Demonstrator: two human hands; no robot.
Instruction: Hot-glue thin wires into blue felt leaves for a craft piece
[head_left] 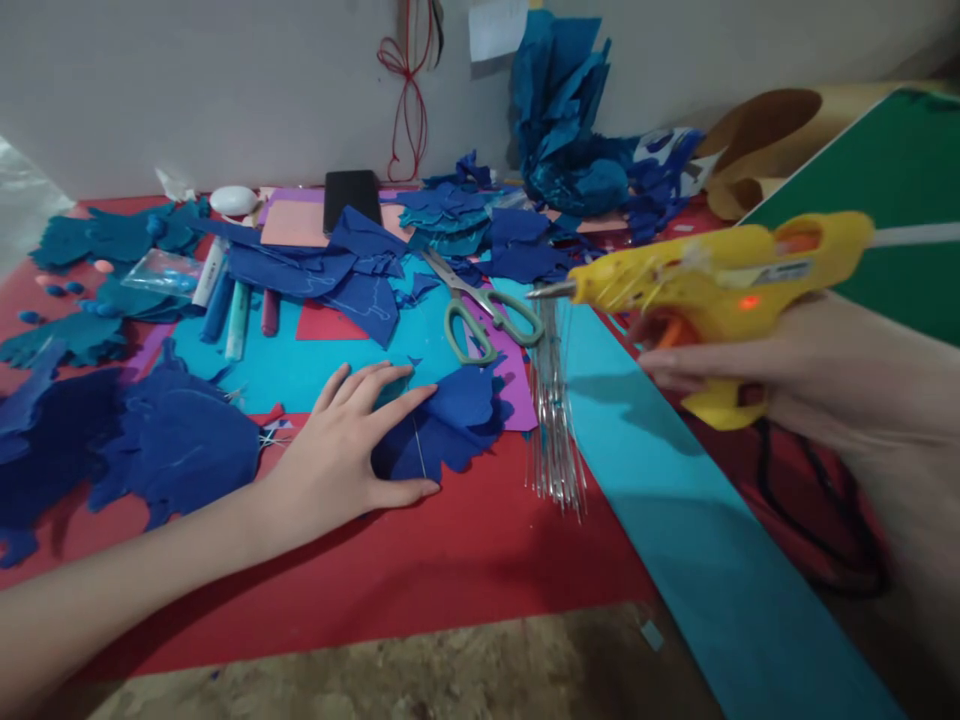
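My left hand [360, 435] lies with spread fingers over a dark blue scalloped paper piece [469, 420], pressing it against the red sheet [480, 540]. A thin pale line, like a wire or a strand of glue, crosses that piece between thumb and forefinger. In my right hand [780, 370] is a yellow glue gun [697, 270], raised above the table with its metal nozzle pointing left. Its small light glows orange-red, and my fingers curl at the orange trigger. A bundle of thin silvery wires [555, 420] lies between the hands.
Green-handled scissors [480, 310] lie beyond my left hand. Blue cut paper pieces [180, 440] cover the left side. Several markers [238, 320], a black phone-like slab [351, 200] and a white oval object [233, 201] sit farther back. A light-blue strip [675, 500] runs along the right.
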